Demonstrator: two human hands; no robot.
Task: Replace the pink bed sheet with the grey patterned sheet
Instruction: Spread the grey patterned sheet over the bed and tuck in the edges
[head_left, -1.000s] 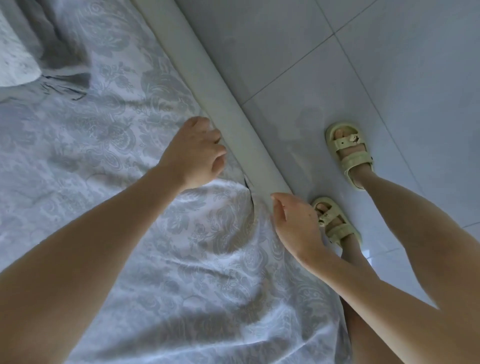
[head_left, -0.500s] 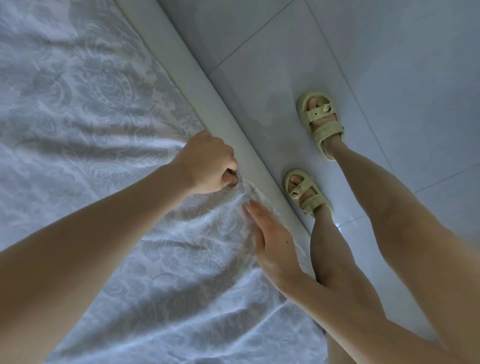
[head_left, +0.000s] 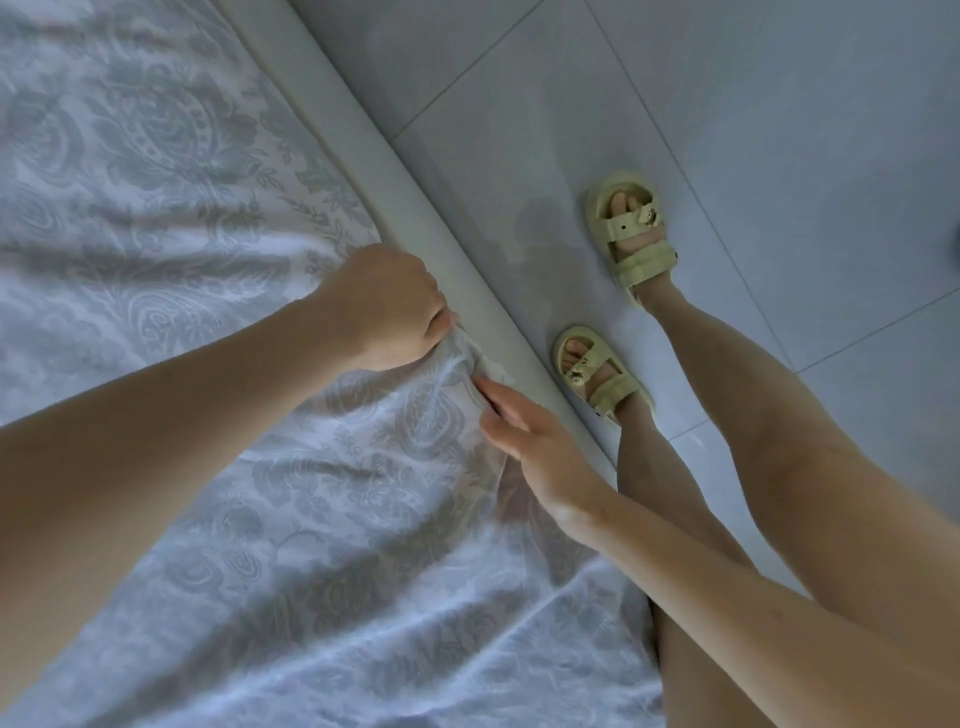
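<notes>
Grey patterned fabric sheet spread 9 o'clock side. Since 1 s ago: left hand clenches hem at centre; right hand, flat, presses hem at 5 o'clock. Likely tucking.

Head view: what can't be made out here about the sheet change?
All in the head view:
- Pink sheet: none in sight; the grey patterned sheet covers everything inside the bed rail.
- Left hand fingertips: curled under its knuckles where it grips the sheet's edge.
- Sheet's edge behind the right hand: hidden by the hand and forearm.
- Bed's other sides: cut off by the frame edges.
</notes>
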